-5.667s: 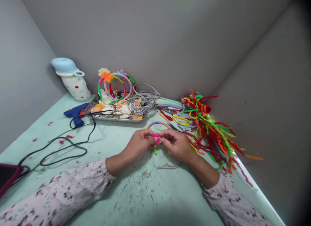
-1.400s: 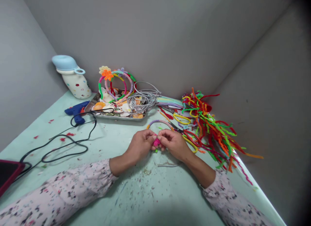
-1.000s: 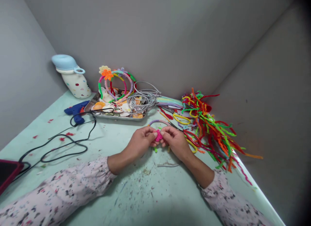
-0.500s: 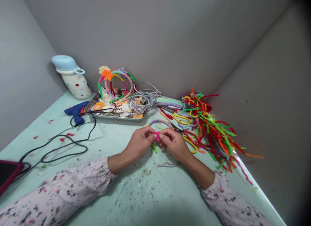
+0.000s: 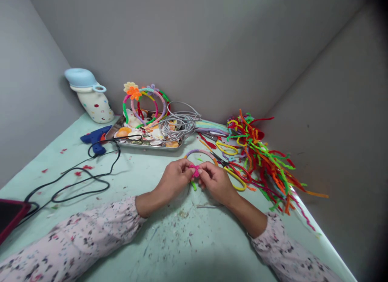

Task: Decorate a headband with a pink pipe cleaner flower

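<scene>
Grey walls (image 5: 194, 51) back a mint table (image 5: 142, 173), where the left hand (image 5: 176, 177) and right hand (image 5: 216, 181) both pinch 1 fuzzy pink piece (image 5: 195, 170), near a wrapped arch (image 5: 198, 151) (partly hidden). Shaping seems underway, though detail is unclear; any further bend calls for steady pinching.

Scissors (image 5: 226, 164) crowd the right hand (image 5: 217, 182), leaving room nearside

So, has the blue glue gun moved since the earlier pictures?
No, not visibly. Judged against the metal tray, the blue glue gun lies by its left end at the same angle as before.
</scene>
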Demonstrator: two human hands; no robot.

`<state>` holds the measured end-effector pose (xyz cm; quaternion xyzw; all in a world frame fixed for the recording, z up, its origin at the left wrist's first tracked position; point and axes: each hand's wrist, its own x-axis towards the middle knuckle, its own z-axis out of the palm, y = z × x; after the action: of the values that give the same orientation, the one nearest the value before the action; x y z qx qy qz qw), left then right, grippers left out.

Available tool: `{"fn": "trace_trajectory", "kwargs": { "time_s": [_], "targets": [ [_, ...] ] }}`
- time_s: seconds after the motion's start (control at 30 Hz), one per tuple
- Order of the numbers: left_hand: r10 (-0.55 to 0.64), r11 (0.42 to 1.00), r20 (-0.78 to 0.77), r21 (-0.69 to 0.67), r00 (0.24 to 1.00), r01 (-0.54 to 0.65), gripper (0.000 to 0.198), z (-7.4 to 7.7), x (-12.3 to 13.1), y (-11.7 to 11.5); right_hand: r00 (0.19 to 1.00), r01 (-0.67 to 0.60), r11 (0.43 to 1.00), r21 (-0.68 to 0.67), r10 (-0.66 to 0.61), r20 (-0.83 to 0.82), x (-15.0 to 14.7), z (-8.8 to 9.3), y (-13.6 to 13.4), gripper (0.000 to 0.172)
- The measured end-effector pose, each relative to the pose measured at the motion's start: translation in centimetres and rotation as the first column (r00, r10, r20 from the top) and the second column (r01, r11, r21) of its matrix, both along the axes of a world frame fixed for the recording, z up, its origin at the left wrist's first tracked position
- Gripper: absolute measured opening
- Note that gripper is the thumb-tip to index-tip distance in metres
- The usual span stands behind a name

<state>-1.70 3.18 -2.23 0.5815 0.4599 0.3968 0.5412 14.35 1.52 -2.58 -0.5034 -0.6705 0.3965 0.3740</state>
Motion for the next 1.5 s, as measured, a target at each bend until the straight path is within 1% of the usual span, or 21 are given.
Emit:
{"fn": "trace_trajectory", "kwargs": {
  "time_s": [0.23, 0.6, 0.8, 0.93, 1.0, 1.07, 1.17, 1.23, 1.3, 1.4, 1.5],
  "targets": [
    [0.04, 0.999, -0.016, -0.003, 0.999, -0.04, 0.01, 0.2, 0.0, -0.2, 1.0, 0.026, 1.0, -0.015, -0.026, -0.002, -0.4, -0.4, -0.2, 0.018],
    [0.1, 0.995, -0.031, -0.013, 0.994, -0.101, 0.009, 1.1, 0.3, -0.7, 0.996, 0.086, 0.996, 0.022, -0.087, 0.022, -1.2, -0.2, -0.5, 0.017],
    [0.131, 0.991, -0.065, 0.004, 0.989, -0.131, 0.009, 0.6, 0.3, -0.7, 0.983, 0.145, 0.985, 0.088, -0.154, 0.097, -1.7, -0.2, -0.7, 0.016],
    [0.139, 0.99, -0.052, 0.011, 0.989, -0.139, 0.01, 0.2, 0.4, -0.7, 0.974, 0.164, 0.976, 0.146, -0.183, 0.132, -1.9, -0.1, -0.9, 0.018],
    [0.129, 0.992, -0.002, 0.004, 0.992, -0.129, 0.01, 0.1, 0.4, -0.7, 0.983, 0.158, 0.982, 0.108, -0.167, 0.08, -1.7, 0.1, -0.9, 0.018],
    [0.108, 0.994, 0.072, -0.006, 0.992, -0.108, 0.011, 0.2, 0.5, -0.7, 0.99, 0.137, 0.991, 0.013, -0.136, -0.046, -1.2, 0.3, -0.6, 0.02],
    [0.093, 0.996, 0.154, -0.021, 0.984, -0.091, 0.014, 0.5, 0.5, -0.7, 0.963, 0.083, 0.988, -0.131, -0.114, -0.246, -0.4, 0.7, -0.2, 0.025],
    [0.095, 0.995, 0.172, -0.035, 0.98, -0.09, 0.016, 0.7, 0.5, -0.7, 0.943, 0.074, 0.983, -0.169, -0.124, -0.31, 0.0, 0.8, 0.1, 0.026],
    [0.1, 0.994, 0.177, -0.049, 0.979, -0.093, 0.017, 0.7, 0.5, -0.7, 0.937, 0.086, 0.982, -0.168, -0.137, -0.32, 0.2, 0.8, 0.2, 0.025],
    [0.109, 0.993, 0.182, -0.06, 0.977, -0.1, 0.018, 0.7, 0.5, -0.8, 0.949, 0.103, 0.983, -0.155, -0.143, -0.28, 0.3, 0.6, 0.2, 0.022],
    [0.093, 0.994, 0.178, -0.067, 0.98, -0.082, 0.02, 0.5, 0.5, -0.9, 0.958, 0.109, 0.983, -0.146, -0.143, -0.25, 0.1, 0.4, 0.2, 0.022]
  ]
}}
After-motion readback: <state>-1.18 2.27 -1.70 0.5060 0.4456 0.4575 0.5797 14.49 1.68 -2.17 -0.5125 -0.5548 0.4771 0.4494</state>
